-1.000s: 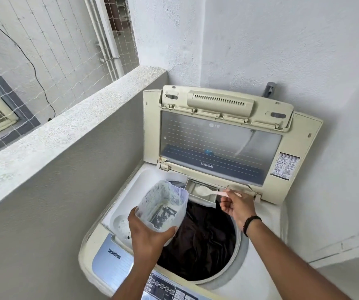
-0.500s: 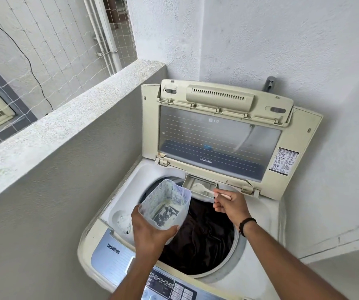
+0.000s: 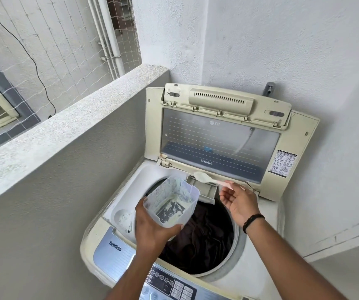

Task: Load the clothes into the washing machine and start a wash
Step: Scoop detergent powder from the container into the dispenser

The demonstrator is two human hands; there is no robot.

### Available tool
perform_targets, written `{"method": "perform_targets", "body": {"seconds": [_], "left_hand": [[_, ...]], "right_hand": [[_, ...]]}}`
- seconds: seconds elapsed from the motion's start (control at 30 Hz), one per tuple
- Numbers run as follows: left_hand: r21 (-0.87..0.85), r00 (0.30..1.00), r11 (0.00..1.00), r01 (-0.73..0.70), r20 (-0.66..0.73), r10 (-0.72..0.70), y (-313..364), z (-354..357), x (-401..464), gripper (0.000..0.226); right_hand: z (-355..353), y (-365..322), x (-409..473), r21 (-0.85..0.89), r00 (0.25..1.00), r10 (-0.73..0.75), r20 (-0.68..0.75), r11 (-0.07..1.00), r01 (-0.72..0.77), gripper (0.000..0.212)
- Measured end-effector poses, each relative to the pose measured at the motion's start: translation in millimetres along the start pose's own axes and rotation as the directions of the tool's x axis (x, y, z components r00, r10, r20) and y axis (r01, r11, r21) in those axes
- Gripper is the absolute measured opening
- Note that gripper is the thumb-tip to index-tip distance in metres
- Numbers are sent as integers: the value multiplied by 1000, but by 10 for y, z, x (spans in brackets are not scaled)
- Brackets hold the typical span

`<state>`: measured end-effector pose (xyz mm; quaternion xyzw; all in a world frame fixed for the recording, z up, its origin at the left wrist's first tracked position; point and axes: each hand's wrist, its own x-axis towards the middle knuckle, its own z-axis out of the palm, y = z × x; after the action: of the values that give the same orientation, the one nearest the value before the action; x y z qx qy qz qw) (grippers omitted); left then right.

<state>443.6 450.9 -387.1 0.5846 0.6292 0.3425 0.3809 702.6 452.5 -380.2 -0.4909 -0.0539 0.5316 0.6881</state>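
Setting: a white-walled balcony corner is showing, with a speckled parapet ledge running along the left, netting stretching above it and a white drainpipe rising beyond.
Washing machine: one cream top-loader is sitting in the corner, its lid standing raised against the back wall.
Clothes: a dark heap of clothes is lying inside the round drum opening, below and between both hands; separate garments cannot be counted.
Detergent drawer: one small drawer is sticking out over the back rim of the drum, just under the spoon's bowl.
Left hand: the left hand is curling around the underside of one clear plastic container, tilting its open mouth up and toward the drawer; pale powder residue is clinging to its walls.
Right hand: the right hand is hovering over the drum's far right edge, pinching the pink handle of one white spoon between thumb and fingertip while the other fingers are spreading loosely; a dark band is circling the wrist.
Spoon: its bowl is pointing left, carrying white powder above the drawer.
Control panel: one panel of buttons is running along the front edge, beneath the left forearm.
Count: two hands, one container, one spoon, one drawer.
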Motion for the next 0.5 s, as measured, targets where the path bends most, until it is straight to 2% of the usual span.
{"method": "perform_targets", "body": {"seconds": [0.1, 0.23, 0.3, 0.4, 0.5], "left_hand": [[0, 998, 998, -59, 28, 59, 121, -72, -43, 129], [-33, 987, 988, -149, 57, 151, 269, -174, -102, 123], [-31, 978, 980, -197, 57, 199, 341, -219, -133, 120], [-34, 960, 961, -274, 47, 276, 433, -272, -199, 119], [-48, 931, 932, -360, 41, 362, 516, -299, -282, 120]], "right_hand": [[101, -170, -167, 61, 996, -17, 87, 998, 11, 21], [227, -379, -465, 3, 968, -20, 249, 1000, 20, 29], [293, -446, -624, -96, 945, -24, 325, 994, 58, 36], [418, -469, -853, -315, 917, -58, 396, 929, 194, 25], [540, -454, -1041, -560, 867, -92, 490, 729, 393, 12]]}}
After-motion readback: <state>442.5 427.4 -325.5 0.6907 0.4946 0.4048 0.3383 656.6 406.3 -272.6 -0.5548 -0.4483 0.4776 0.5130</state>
